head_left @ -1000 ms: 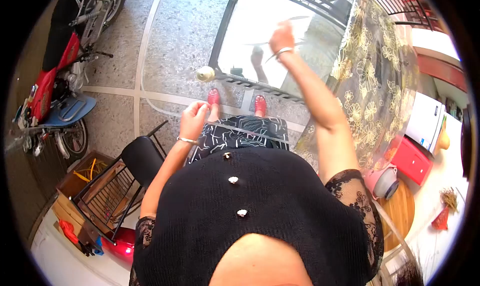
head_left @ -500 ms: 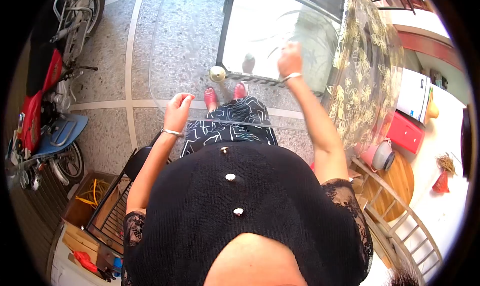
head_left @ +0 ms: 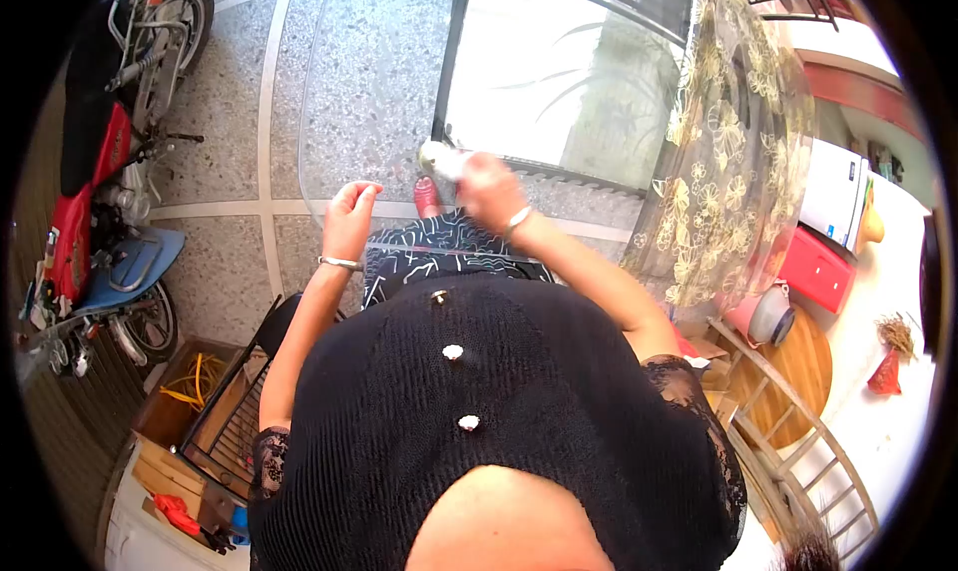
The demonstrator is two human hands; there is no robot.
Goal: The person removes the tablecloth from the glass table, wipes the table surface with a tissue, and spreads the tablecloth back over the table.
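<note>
Head view. The camera looks straight down the person's black knitted top to a glass table [head_left: 379,92] standing on a speckled stone floor [head_left: 215,252].

Left hand [head_left: 349,217]: the forearm rises from the lower left, bent at the elbow, with a thin bangle at the wrist. The fingers are curled loosely inward, the thumb near the fingertips. The hand sits at the near rim of the glass table top; whether it pinches the rim or only rests against it cannot be told.

Right hand [head_left: 489,187]: the arm reaches forward and inward from the right shoulder, crossing the body's midline. A bangle shows at the wrist. The hand is motion-blurred, its fingers closed around a pale, shiny object [head_left: 439,159] that protrudes to the left of the knuckles. The object's kind cannot be told through the blur. It lies at the near corner of the table's dark metal frame [head_left: 451,62], just beside the left hand and slightly farther from the body.

The two hands are apart, close together, both over the near edge of the glass.

Surroundings: a transparent floral cover [head_left: 728,162] hangs over the right part of the table. A red shoe [head_left: 426,197] shows through the glass between the hands. A red motorcycle [head_left: 100,172] stands at the left. A pink pot [head_left: 763,313] sits on a round wooden stool [head_left: 793,371] at the right.
</note>
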